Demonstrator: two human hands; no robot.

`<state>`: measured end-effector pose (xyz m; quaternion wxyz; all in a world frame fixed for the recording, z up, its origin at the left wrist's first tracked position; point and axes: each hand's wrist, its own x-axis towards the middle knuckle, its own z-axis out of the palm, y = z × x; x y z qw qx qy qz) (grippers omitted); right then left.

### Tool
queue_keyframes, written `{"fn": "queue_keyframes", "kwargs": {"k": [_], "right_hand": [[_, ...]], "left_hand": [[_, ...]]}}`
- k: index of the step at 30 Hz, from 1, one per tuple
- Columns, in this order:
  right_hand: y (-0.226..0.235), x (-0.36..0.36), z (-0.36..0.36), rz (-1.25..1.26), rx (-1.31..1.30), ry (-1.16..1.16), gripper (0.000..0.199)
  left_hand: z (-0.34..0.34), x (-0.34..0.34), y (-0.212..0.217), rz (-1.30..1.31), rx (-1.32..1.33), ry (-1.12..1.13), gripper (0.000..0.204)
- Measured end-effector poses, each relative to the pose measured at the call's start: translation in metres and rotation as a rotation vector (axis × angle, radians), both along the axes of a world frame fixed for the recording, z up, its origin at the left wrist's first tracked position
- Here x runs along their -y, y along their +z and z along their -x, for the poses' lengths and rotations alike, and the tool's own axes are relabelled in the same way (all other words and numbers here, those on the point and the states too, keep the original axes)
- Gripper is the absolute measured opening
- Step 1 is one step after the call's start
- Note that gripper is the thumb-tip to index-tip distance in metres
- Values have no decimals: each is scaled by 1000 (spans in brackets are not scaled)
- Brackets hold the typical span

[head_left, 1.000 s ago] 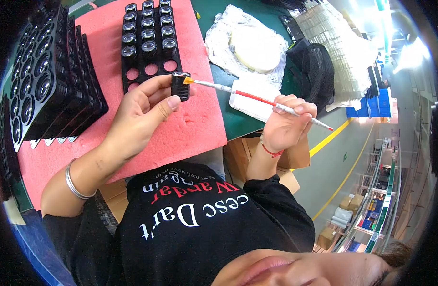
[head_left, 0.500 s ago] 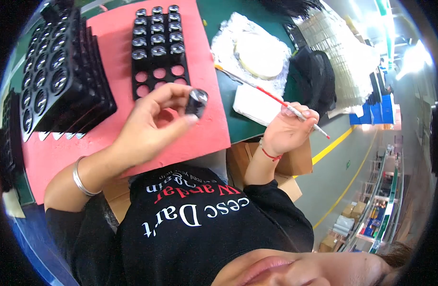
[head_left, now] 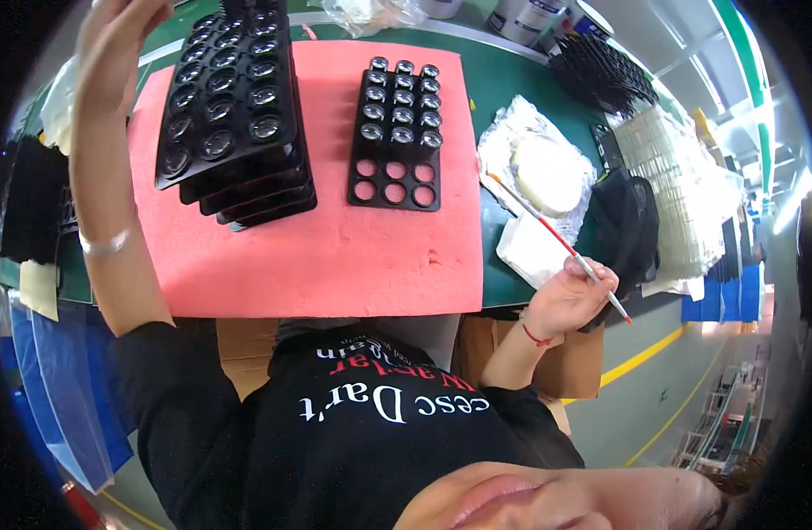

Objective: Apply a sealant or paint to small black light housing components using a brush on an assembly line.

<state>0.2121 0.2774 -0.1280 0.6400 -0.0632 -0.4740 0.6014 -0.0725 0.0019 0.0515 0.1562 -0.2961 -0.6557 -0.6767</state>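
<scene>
My left hand [head_left: 123, 44] is raised at the far left, partly cut off by the top edge; its fingertips barely show, so I cannot tell whether it holds anything. It is beside a stack of black trays [head_left: 247, 190] filled with round glassy lenses in black mounts [head_left: 218, 143]. My right hand [head_left: 569, 300] is closed around a thin paintbrush [head_left: 556, 231] with a red and white handle, its orange tip pointing up and left. Between the hands lies a smaller black tray [head_left: 409, 188]. Lens pieces [head_left: 402, 117] stand in its far rows; its two nearest rows of holes are bare.
A pink foam mat [head_left: 335, 265] covers part of the green table [head_left: 503, 287]. To its right lie crinkled white wrap with a pale ring [head_left: 547, 177], a folded white cloth [head_left: 525, 252] and black mesh fabric [head_left: 622, 221]. Tubs [head_left: 525, 18] stand at the back.
My left hand has swung from the middle to the far upper left; the black lens piece it pinched no longer shows there. My right hand keeps the paintbrush. The whole view has shifted.
</scene>
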Motion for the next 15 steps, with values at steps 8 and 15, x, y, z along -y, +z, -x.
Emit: {"fn": "queue_keyframes", "kwargs": {"k": [8, 15], "right_hand": [[7, 2, 6, 58, -26, -80, 25], [2, -1, 0, -19, 46, -51, 21]], "left_hand": [[104, 53, -61, 526, 140, -35, 37], [102, 47, -60, 547, 114, -87, 38]]}}
